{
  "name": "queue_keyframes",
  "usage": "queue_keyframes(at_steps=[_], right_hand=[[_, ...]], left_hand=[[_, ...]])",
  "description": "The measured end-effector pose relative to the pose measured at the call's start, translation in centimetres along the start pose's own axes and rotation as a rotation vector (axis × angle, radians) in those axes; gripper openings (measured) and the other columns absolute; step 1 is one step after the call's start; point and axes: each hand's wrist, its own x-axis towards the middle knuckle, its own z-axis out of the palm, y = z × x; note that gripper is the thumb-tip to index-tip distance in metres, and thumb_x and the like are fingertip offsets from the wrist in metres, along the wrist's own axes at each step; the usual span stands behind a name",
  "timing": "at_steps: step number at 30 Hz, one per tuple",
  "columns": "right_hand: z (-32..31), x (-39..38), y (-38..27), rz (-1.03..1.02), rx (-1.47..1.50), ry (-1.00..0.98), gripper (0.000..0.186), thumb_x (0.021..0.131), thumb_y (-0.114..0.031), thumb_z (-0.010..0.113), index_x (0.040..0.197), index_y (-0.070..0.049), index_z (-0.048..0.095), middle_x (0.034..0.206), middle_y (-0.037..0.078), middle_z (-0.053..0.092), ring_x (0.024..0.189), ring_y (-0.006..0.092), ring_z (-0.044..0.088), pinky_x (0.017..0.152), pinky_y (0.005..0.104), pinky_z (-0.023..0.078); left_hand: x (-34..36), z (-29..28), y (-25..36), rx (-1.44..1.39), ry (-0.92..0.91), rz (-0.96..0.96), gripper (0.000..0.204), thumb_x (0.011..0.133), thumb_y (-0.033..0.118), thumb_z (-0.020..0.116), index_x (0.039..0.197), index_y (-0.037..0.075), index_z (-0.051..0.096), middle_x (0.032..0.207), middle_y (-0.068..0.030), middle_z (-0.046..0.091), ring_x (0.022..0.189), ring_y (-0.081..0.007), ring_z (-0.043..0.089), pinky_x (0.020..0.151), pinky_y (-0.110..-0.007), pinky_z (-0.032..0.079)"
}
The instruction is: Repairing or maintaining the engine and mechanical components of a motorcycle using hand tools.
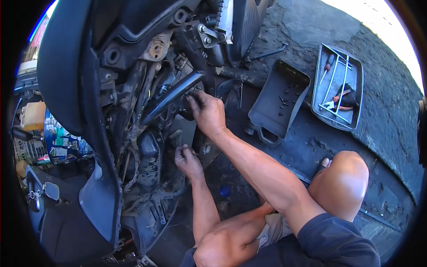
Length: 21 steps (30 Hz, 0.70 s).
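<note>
A partly stripped motorbike or scooter fills the left and middle, its dirty frame and engine parts (149,147) exposed beside a long black body panel (64,75). My right hand (208,112) reaches in at the far side, fingers pinched together at the machine, just below the end of a shiny dark tube (173,96). Whatever its fingertips hold is hidden. Nearer to me, my left hand (190,163) is closed, fingers curled against the thumb, beside the lower engine parts. Anything inside it is too small or covered to make out. Both hands look smudged with dark grime.
Right of the machine, a black plastic bin (267,91) contains several small screws. Past it, a grey tray (318,84) carries a white wire rack (336,80), a screwdriver (328,63) and red-handled pliers (344,95). A blue cap (225,191) lies near my legs; keys (36,194) are far left.
</note>
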Motion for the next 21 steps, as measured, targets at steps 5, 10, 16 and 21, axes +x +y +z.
queue_keyframes(at_steps=[5,10,16,21], right_hand=[[-0.1,0.5,-0.5,0.026,0.033,0.024,0.015,0.084,-0.014,0.066,0.092,-0.001,0.069,0.080,0.020,0.066,0.074,0.0351,0.067,0.064,0.0385,0.052],[0.0,1.0,-0.9,0.001,0.012,0.002,0.015,0.083,-0.014,0.067,0.088,0.000,0.068,0.077,0.020,0.065,0.073,0.0369,0.066,0.063,0.0399,0.051],[-0.2,1.3,-1.0,-0.030,-0.107,-0.040,0.014,0.083,-0.013,0.065,0.087,-0.001,0.067,0.077,0.021,0.065,0.074,0.0398,0.064,0.066,0.0414,0.051],[-0.1,1.3,-1.4,-0.006,-0.133,-0.080,0.014,0.084,-0.013,0.063,0.089,-0.001,0.066,0.081,0.022,0.065,0.078,0.0403,0.063,0.068,0.0419,0.051]], left_hand=[[-0.2,0.2,0.3,0.064,0.018,0.000,0.020,0.093,0.011,0.050,0.075,0.003,0.053,0.060,0.0015,0.047,0.050,-0.0064,0.040,0.046,-0.024,0.031],[0.2,-0.1,0.2,0.133,0.015,0.026,0.021,0.092,0.013,0.051,0.074,0.002,0.054,0.059,0.0002,0.048,0.052,-0.0078,0.043,0.049,-0.026,0.034],[0.5,-0.2,-0.4,0.200,-0.005,0.090,0.018,0.092,0.014,0.052,0.079,0.002,0.054,0.060,-0.0004,0.049,0.050,-0.0078,0.043,0.046,-0.024,0.033],[1.6,0.0,0.3,0.457,0.034,0.209,0.019,0.091,0.013,0.052,0.087,-0.004,0.061,0.069,-0.0079,0.061,0.063,-0.0186,0.056,0.061,-0.031,0.045]])
